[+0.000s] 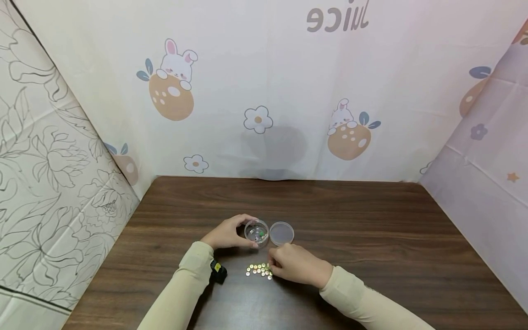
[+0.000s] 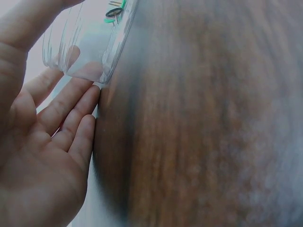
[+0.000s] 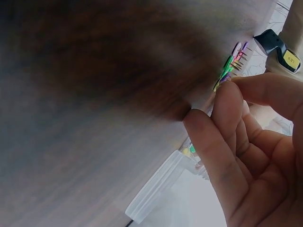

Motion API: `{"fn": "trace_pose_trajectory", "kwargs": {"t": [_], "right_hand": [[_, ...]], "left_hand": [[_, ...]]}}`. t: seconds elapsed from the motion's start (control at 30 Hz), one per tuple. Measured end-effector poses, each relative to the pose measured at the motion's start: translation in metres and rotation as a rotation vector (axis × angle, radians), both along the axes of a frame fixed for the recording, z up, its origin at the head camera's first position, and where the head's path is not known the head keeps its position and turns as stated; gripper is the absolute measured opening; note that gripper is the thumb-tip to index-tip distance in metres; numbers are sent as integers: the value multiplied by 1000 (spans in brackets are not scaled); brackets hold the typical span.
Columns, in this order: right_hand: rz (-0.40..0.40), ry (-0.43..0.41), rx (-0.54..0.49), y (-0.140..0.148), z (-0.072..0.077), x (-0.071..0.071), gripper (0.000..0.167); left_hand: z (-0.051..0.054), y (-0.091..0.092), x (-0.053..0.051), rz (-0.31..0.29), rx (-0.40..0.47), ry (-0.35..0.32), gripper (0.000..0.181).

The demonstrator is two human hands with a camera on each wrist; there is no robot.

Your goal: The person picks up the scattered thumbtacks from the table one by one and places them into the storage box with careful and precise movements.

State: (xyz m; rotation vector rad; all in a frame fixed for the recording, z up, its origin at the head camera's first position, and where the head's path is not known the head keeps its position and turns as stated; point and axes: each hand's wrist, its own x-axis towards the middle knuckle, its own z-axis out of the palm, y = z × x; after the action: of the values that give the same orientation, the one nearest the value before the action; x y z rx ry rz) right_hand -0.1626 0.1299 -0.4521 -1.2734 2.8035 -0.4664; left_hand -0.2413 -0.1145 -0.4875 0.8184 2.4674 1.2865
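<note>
My left hand (image 1: 226, 233) holds a small clear round container (image 2: 80, 42), thumb on the near side and fingers round the far side. Inside it lie a few thumbtacks (image 2: 112, 16), at least one of them green. Several more thumbtacks (image 1: 259, 269) lie in rows on the table, heads down and points up; the right wrist view shows their coloured heads. At the right end of these rows, my right hand (image 1: 294, 263) pinches with thumb and forefinger at a thumbtack, which the fingertips mostly hide. The other fingers are bent.
A clear round lid (image 1: 282, 233) lies just right of the container, beyond the right hand. The brown wood-grain table (image 1: 371, 220) meets a printed curtain (image 1: 222, 151) at the back. A black wrist device (image 1: 218, 272) sits at the left sleeve.
</note>
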Motion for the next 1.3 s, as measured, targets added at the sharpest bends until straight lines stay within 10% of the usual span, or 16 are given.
{"fn": "trace_pose_trajectory", "kwargs": {"t": [1.3], "right_hand": [[-99, -98, -185, 3, 10, -32, 6]], "left_hand": [[-3, 0, -4, -12, -10, 0, 69]]}}
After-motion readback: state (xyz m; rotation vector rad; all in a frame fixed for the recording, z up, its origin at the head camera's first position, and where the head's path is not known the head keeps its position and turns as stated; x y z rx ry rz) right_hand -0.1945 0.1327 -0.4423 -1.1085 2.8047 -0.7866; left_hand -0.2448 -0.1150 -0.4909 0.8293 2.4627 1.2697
